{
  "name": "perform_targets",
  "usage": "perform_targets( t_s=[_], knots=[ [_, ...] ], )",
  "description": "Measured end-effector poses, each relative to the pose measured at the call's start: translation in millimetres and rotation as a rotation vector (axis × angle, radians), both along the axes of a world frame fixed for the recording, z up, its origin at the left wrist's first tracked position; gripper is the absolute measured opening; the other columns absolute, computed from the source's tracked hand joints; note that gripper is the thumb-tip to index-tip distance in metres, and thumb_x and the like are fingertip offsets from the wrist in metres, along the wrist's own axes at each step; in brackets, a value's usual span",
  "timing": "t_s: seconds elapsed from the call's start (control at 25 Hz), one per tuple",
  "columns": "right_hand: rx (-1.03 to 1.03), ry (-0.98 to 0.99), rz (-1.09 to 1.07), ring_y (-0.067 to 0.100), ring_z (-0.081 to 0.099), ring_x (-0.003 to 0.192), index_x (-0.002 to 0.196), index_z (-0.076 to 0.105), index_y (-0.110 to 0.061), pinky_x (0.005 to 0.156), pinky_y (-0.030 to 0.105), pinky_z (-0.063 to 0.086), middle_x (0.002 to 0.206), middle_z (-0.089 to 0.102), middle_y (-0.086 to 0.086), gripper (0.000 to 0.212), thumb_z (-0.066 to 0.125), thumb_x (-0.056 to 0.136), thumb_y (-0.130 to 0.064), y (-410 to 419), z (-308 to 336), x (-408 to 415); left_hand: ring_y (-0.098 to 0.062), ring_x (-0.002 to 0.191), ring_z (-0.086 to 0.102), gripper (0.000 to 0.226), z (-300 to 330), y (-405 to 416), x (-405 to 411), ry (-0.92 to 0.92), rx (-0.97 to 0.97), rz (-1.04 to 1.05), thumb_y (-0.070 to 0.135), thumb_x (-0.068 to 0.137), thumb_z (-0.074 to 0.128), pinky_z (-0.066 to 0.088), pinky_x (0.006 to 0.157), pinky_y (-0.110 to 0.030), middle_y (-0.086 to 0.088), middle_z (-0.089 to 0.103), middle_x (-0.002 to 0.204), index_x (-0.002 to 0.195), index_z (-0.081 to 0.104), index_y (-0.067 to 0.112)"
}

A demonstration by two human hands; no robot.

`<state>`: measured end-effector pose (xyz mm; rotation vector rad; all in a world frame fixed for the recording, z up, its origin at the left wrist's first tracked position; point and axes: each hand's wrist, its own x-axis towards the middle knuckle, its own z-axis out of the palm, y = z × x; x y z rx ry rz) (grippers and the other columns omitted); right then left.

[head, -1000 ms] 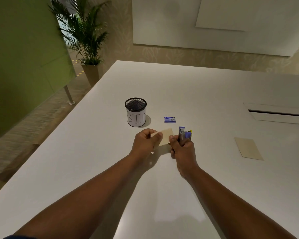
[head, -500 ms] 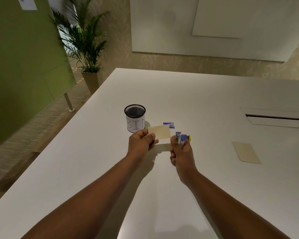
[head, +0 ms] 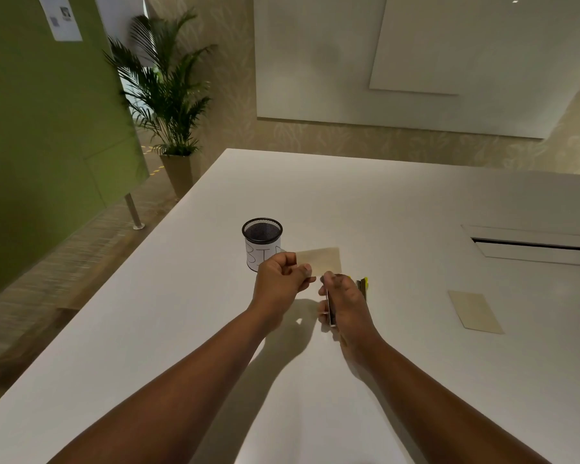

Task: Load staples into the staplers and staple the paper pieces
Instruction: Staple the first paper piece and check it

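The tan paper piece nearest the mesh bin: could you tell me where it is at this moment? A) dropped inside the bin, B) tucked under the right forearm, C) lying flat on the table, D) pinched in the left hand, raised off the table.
D: the left hand pinches the left edge of the tan paper piece, holding it raised beside the mesh bin, while the right hand grips the stapler.

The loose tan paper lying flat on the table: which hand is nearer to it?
Right. The right hand, gripping the stapler, is beside the loose tan paper, though apart from it. The left hand, pinching another paper piece, is farther away.
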<state>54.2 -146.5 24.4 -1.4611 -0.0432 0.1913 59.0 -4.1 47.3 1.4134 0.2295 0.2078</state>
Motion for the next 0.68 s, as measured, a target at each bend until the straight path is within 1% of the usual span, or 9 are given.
perform_targets(
  t_s=[0.12,0.2,0.32,0.44,0.48,0.52,0.6,0.68],
  knots=[
    [0.002,-0.001,-0.001,0.011,0.065,0.067,0.106,0.068,-0.008,0.066,0.031,0.055,0.075,0.07,0.001,0.054,0.069,0.082,-0.056,-1.5,8.0,6.5,-0.017,0.08,0.077,0.008,3.3,0.2,-2.8,-0.029,0.04,-0.014,0.004,0.095,0.068,0.061,0.075,-0.025,-0.007,0.078,0.09,0.101,0.068,0.008],
    [0.052,-0.004,0.003,0.011,0.065,0.071,0.106,0.069,-0.007,0.066,0.03,0.056,0.079,0.069,0.003,0.052,0.073,0.077,-0.05,-1.4,12.1,10.4,-0.016,0.079,0.077,0.01,6.1,1.3,-4.0,-0.039,0.036,-0.012,0.004,0.095,0.067,0.061,0.075,-0.026,-0.005,0.079,0.091,0.1,0.068,0.012],
    [0.164,-0.011,0.038,0.014,0.065,0.076,0.11,0.07,-0.012,0.063,0.03,0.054,0.085,0.069,0.004,0.037,0.077,0.08,-0.034,-2.6,13.6,11.3,-0.013,0.076,0.075,0.009,8.4,2.5,-6.6,-0.05,0.06,-0.036,0.003,0.096,0.066,0.061,0.074,-0.024,-0.006,0.079,0.091,0.102,0.068,0.009],
    [0.205,0.03,0.073,0.013,0.068,0.076,0.114,0.07,-0.014,0.069,0.031,0.056,0.088,0.075,0.001,0.026,0.074,0.089,-0.019,-5.2,17.7,11.0,-0.015,0.079,0.076,0.009,8.8,0.7,-9.1,-0.043,0.117,-0.085,0.004,0.096,0.066,0.061,0.075,-0.025,-0.008,0.08,0.094,0.105,0.069,0.007],
    [0.215,0.049,0.081,0.013,0.068,0.077,0.116,0.07,-0.013,0.072,0.032,0.056,0.091,0.076,0.001,0.028,0.074,0.089,-0.019,-5.4,19.6,11.1,-0.015,0.081,0.076,0.009,8.9,0.2,-9.6,-0.04,0.126,-0.093,0.004,0.096,0.066,0.061,0.075,-0.025,-0.005,0.081,0.093,0.104,0.07,0.009],
    [0.22,0.062,0.086,0.014,0.068,0.08,0.117,0.07,-0.012,0.073,0.032,0.056,0.095,0.076,0.002,0.034,0.076,0.085,-0.022,-5.5,21.9,10.9,-0.014,0.081,0.077,0.009,9.2,-0.2,-10.2,-0.038,0.129,-0.1,0.004,0.096,0.066,0.062,0.076,-0.024,-0.003,0.081,0.091,0.103,0.07,0.01],
    [0.214,0.063,0.081,0.019,0.067,0.086,0.121,0.069,-0.01,0.073,0.032,0.056,0.102,0.076,0.005,0.053,0.08,0.074,-0.031,-5.1,24.2,11.2,-0.013,0.081,0.077,0.01,9.9,-1.7,-11.5,-0.041,0.128,-0.109,0.004,0.096,0.066,0.062,0.075,-0.023,0.0,0.081,0.09,0.102,0.071,0.011],
    [0.218,0.062,0.066,0.021,0.067,0.089,0.121,0.069,-0.01,0.071,0.032,0.056,0.107,0.076,0.008,0.06,0.082,0.069,-0.036,-3.6,23.0,12.2,-0.014,0.082,0.077,0.01,9.6,-2.9,-11.8,-0.043,0.12,-0.104,0.004,0.096,0.067,0.062,0.075,-0.023,-0.003,0.081,0.091,0.102,0.071,0.01]
  ],
)
